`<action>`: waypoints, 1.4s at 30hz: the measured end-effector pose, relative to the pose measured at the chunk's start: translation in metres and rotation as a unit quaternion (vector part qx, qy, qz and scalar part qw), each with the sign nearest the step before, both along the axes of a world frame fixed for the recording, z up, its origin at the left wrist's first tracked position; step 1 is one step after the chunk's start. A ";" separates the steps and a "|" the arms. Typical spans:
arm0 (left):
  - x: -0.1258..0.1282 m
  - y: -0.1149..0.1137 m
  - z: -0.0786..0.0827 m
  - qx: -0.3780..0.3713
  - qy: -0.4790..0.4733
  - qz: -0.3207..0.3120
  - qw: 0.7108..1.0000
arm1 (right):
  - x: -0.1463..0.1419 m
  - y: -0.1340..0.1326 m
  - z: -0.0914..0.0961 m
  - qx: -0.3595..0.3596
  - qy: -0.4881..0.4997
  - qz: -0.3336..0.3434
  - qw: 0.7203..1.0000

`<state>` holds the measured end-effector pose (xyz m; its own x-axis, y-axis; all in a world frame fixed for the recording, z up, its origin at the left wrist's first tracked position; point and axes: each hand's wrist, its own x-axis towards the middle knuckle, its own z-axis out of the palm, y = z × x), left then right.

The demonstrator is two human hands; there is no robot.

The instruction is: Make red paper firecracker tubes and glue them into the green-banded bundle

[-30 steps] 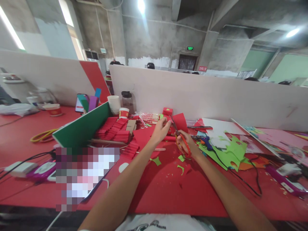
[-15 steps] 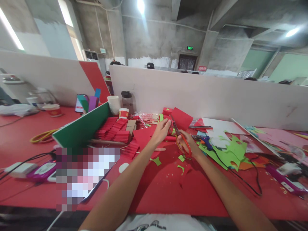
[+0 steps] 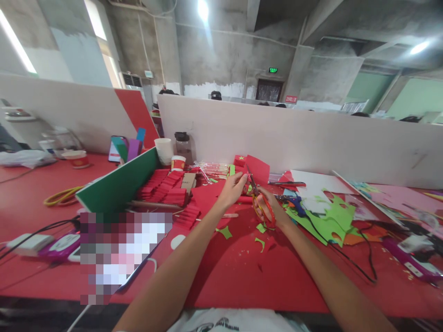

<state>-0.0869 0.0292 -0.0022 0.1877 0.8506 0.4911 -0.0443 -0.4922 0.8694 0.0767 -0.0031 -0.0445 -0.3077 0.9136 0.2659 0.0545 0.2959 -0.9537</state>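
Observation:
Red paper [image 3: 260,169] is pinched between the thumb and fingers of my left hand [image 3: 234,186]. Its free part stands up behind the scissor blades. My right hand [image 3: 266,206] grips scissors [image 3: 266,212] by their orange-red handles, with the dark blades pointing up and away, against the paper beside my left fingertips. Where exactly the blades meet the paper is too small to tell. Green paper scraps [image 3: 260,244] lie on the red tabletop [image 3: 228,281] below my hands. Behind my left hand is a small red box with a yellow star [image 3: 240,159].
Folded red paper strips [image 3: 161,186] lie by a green divider [image 3: 117,180] at left, near paper cups [image 3: 178,163] and a bottle [image 3: 182,145]. A blue glue gun [image 3: 296,203] and cut green sheets [image 3: 330,216] lie at right. A white partition [image 3: 297,136] stands behind.
The red paper has turned and shifted slightly left behind the blades. The scissors have moved very little, and both hands keep their grips.

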 end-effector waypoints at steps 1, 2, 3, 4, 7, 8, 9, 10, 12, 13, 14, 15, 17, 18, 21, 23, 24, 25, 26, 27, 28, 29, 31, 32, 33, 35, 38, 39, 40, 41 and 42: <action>0.000 -0.001 0.000 0.000 0.000 -0.001 1.000 | 0.000 0.000 0.000 0.000 -0.001 0.001 1.000; 0.000 -0.001 0.001 0.000 0.001 -0.001 1.000 | 0.000 0.000 0.000 0.001 0.000 0.001 1.000; 0.000 -0.001 0.001 0.001 0.002 -0.001 1.000 | 0.000 0.000 0.000 0.002 0.001 0.001 1.000; 0.000 -0.001 0.001 0.001 0.003 0.000 1.000 | 0.000 0.000 0.000 0.004 0.002 0.000 1.000; 0.000 -0.001 0.001 0.003 0.007 -0.002 1.000 | 0.000 0.001 -0.001 0.005 -0.003 -0.001 1.000; 0.000 -0.001 0.001 0.002 0.006 -0.003 1.000 | 0.000 0.001 -0.001 0.006 -0.005 -0.002 1.000; 0.000 -0.001 0.001 0.002 0.005 -0.004 1.000 | 0.000 0.001 -0.001 0.006 -0.007 -0.004 1.000; 0.000 -0.001 0.001 0.000 0.005 -0.005 1.000 | 0.000 0.000 -0.001 0.006 -0.006 -0.006 1.000; 0.000 -0.002 0.001 -0.003 0.003 -0.005 1.000 | -0.001 -0.001 0.000 0.003 -0.005 -0.007 1.000; 0.000 -0.002 0.001 -0.004 0.002 -0.004 1.000 | -0.001 -0.001 0.000 0.001 -0.005 -0.007 1.000; 0.000 -0.002 0.001 -0.005 0.001 -0.004 1.000 | -0.001 -0.001 0.001 -0.001 -0.007 -0.007 1.000; 0.000 -0.002 0.001 -0.005 0.001 -0.003 1.000 | -0.001 -0.001 0.001 -0.001 -0.010 -0.008 1.000; 0.000 -0.001 0.000 -0.008 0.000 -0.003 1.000 | 0.000 0.000 0.000 0.001 -0.012 -0.008 1.000; 0.000 0.000 -0.001 -0.010 -0.001 -0.003 1.000 | 0.000 0.001 0.000 0.002 -0.010 -0.008 1.000; 0.001 0.003 -0.003 -0.020 -0.006 -0.007 1.000 | 0.001 0.003 -0.002 0.002 -0.002 -0.004 1.000; 0.001 0.004 -0.004 -0.024 -0.009 -0.011 1.000 | 0.001 0.003 -0.002 0.003 -0.003 -0.004 1.000; 0.001 0.004 -0.004 -0.025 -0.009 -0.012 1.000 | 0.001 0.003 -0.003 0.005 -0.005 -0.004 1.000; 0.001 0.004 -0.004 -0.025 -0.008 -0.013 1.000 | 0.001 0.003 -0.003 0.007 -0.006 -0.004 1.000; 0.001 0.004 -0.004 -0.024 -0.006 -0.012 1.000 | 0.001 0.003 -0.003 0.009 -0.004 -0.004 1.000; 0.001 0.003 -0.003 -0.023 -0.005 -0.010 1.000 | 0.001 0.003 -0.002 0.010 -0.003 -0.003 1.000; 0.001 0.002 -0.002 -0.021 -0.003 -0.009 1.000 | 0.001 0.003 -0.002 0.011 -0.001 -0.002 1.000; 0.001 0.002 -0.001 -0.020 -0.002 -0.007 1.000 | 0.001 0.003 -0.002 0.011 -0.001 -0.003 1.000; 0.000 0.001 0.000 -0.018 0.001 -0.006 1.000 | 0.001 0.002 -0.001 0.009 -0.004 -0.005 1.000; 0.000 0.001 0.000 -0.018 0.000 -0.005 1.000 | 0.001 0.002 -0.001 0.008 -0.008 -0.005 1.000; 0.000 0.001 0.000 -0.018 0.000 -0.006 1.000 | 0.001 0.001 0.000 0.007 -0.009 -0.006 1.000; 0.000 0.001 0.000 -0.018 -0.002 -0.006 1.000 | 0.000 -0.001 0.003 0.006 -0.010 -0.007 1.000; 0.000 0.001 0.000 -0.014 0.002 -0.006 1.000 | -0.001 -0.003 0.005 0.009 -0.009 -0.005 1.000; 0.000 0.001 0.000 -0.012 0.005 -0.004 1.000 | -0.002 -0.004 0.006 0.010 -0.007 -0.006 1.000; 0.000 0.000 0.000 -0.011 0.007 -0.002 1.000 | -0.002 -0.004 0.006 0.011 -0.005 -0.006 1.000; 0.000 0.000 0.000 -0.011 0.009 -0.001 1.000 | -0.002 -0.003 0.006 0.012 -0.002 -0.006 1.000; 0.000 -0.001 0.001 -0.011 0.009 0.000 1.000 | -0.002 -0.003 0.005 0.013 0.001 -0.006 1.000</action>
